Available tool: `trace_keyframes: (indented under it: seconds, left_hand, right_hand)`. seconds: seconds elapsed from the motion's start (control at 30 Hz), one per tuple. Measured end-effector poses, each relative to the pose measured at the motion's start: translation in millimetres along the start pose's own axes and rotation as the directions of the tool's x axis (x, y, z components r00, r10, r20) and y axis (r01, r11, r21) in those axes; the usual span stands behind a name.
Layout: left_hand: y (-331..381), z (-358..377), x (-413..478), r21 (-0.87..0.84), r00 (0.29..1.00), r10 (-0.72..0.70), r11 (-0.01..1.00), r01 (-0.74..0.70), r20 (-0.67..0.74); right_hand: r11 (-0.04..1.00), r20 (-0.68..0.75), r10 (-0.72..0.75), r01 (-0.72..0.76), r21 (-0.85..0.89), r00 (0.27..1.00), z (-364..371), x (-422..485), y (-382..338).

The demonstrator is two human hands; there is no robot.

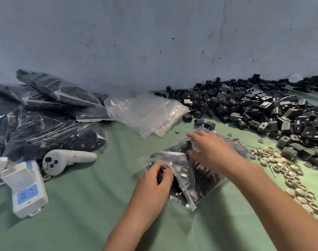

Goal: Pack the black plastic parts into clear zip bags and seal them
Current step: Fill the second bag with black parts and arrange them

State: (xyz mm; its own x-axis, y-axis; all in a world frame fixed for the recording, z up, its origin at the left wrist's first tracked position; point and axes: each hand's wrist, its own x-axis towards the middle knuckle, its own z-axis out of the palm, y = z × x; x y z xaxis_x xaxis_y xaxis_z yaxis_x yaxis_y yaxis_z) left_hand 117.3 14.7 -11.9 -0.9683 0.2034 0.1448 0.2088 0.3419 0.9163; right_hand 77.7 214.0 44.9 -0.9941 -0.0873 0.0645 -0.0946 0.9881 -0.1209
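A clear zip bag (205, 185) filled with black plastic parts lies on the green cloth in front of me. My left hand (154, 183) pinches the bag's zip edge at its near left corner. My right hand (208, 151) lies on top of the bag with fingers spread flat, pressing it down. A large heap of loose black plastic parts (263, 109) covers the right side. A stack of empty clear bags (145, 113) sits in the middle, further back.
Filled, sealed bags (46, 115) pile up at the left. A white controller (64, 160) and a white power adapter (26, 187) lie at the near left. Several beige round caps (285, 171) are strewn at the right. A grey wall stands behind.
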Motion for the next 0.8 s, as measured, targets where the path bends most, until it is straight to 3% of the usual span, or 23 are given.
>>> trace_keyframes:
  seconds: [0.17, 0.37, 0.5, 0.67, 0.8]
  left_hand:
    - [-1, 2, -1, -0.034, 0.998, -0.056, 0.998, 0.055, -0.028]
    - [2, 0, 0, -0.07, 0.997, -0.074, 0.995, 0.071, -0.037]
    - [5, -1, -2, -0.024, 1.0, -0.027, 0.999, 0.027, -0.015]
    - [7, -3, -5, 0.023, 0.998, -0.019, 1.0, 0.02, -0.052]
    - [6, -2, -4, 0.104, 0.999, 0.053, 0.993, -0.053, 0.003]
  right_hand:
    - [0.976, 0.035, -0.081, 0.086, -0.2, 0.996, -16, 14, -12]
    - [0.958, -0.246, -0.117, 0.044, -0.282, 0.962, -3, -2, -10]
    - [0.988, -0.236, -0.117, 0.089, -0.127, 0.965, 11, -13, -9]
    - [0.961, -0.373, 0.11, -0.003, 0.276, 0.921, 17, -44, -13]
    - [0.95, -0.355, 0.118, -0.001, 0.313, 0.927, 30, -64, -27]
